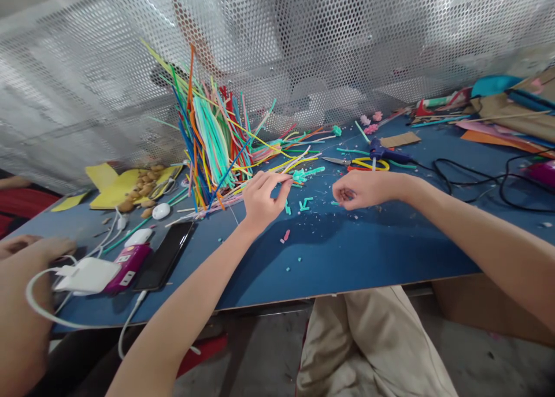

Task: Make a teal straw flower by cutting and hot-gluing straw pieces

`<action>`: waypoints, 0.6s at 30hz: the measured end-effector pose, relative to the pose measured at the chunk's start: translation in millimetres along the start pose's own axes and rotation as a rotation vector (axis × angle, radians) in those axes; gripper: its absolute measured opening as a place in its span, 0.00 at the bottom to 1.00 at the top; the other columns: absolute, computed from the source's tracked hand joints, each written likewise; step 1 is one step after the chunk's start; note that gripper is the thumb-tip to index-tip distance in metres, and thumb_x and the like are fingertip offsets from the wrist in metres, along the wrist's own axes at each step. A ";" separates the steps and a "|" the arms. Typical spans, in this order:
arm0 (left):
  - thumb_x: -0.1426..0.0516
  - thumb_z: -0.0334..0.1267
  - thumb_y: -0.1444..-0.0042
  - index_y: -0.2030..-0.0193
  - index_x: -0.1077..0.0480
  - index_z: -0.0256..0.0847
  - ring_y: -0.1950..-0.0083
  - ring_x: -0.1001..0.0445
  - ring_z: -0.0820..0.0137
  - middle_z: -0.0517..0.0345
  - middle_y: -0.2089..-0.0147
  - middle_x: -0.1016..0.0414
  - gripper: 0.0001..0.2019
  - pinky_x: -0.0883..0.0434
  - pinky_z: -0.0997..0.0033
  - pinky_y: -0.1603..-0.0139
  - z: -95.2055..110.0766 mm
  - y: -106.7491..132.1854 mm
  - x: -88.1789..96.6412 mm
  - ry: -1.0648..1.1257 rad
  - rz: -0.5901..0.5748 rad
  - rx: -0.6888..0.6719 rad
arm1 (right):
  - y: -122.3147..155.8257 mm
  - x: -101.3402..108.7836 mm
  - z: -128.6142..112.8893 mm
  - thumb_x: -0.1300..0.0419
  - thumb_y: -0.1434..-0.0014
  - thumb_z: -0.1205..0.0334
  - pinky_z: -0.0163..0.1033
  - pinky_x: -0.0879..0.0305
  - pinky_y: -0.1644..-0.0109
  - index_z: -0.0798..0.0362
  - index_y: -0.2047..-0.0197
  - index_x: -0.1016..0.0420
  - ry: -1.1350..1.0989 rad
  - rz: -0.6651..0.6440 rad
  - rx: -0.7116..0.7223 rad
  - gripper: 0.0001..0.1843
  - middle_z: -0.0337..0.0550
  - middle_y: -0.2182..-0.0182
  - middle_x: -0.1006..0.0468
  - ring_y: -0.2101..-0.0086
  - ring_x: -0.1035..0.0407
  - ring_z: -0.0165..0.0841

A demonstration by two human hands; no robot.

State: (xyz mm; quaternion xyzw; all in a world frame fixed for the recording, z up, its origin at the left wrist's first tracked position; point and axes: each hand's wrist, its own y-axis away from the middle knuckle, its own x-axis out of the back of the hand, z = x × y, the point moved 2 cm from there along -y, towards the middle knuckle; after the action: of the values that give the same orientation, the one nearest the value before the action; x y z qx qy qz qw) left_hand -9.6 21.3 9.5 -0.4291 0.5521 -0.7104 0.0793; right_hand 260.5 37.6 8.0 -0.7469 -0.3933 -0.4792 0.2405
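My left hand (267, 197) pinches a fuzzy turquoise pipe-cleaner shape (300, 175) between thumb and fingertips; a twisted stem sticks out of it to the right. My right hand (362, 188) hovers over the table to the right, its fingers curled closed. A tiny turquoise bit (334, 203) shows at its fingertips, but whether they grip it I cannot tell. Between the hands lie short cut turquoise pieces (306, 204) and scattered fluff. Nearer me is a small pink piece (286, 234). Yellow-and-orange-handled scissors (368, 164) and a blue glue gun (388, 152) lie behind my right hand.
A big bundle of coloured pipe cleaners (212, 137) stands against the perforated metal screen (321, 50). At left are a phone (167, 255), a purple power strip (129, 267), a white charger (90, 274) and another person's arm (26, 281). Black cable (453, 180) loops at right.
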 end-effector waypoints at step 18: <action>0.46 0.45 0.31 0.57 0.23 0.44 0.57 0.20 0.68 0.58 0.57 0.17 0.12 0.29 0.69 0.55 -8.0 5.4 -9.6 -0.055 -0.213 0.109 | 7.4 15.7 -13.1 0.41 0.46 0.68 0.37 0.35 0.63 0.52 0.64 0.27 -0.074 0.569 0.126 0.05 0.38 0.69 0.23 0.70 0.33 0.27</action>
State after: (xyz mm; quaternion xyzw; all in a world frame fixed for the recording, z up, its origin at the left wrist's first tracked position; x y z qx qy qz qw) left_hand -11.2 30.7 -0.4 -0.4998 0.4618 -0.7316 0.0416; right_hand 263.3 29.3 28.0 -0.8278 -0.2055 -0.3392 0.3968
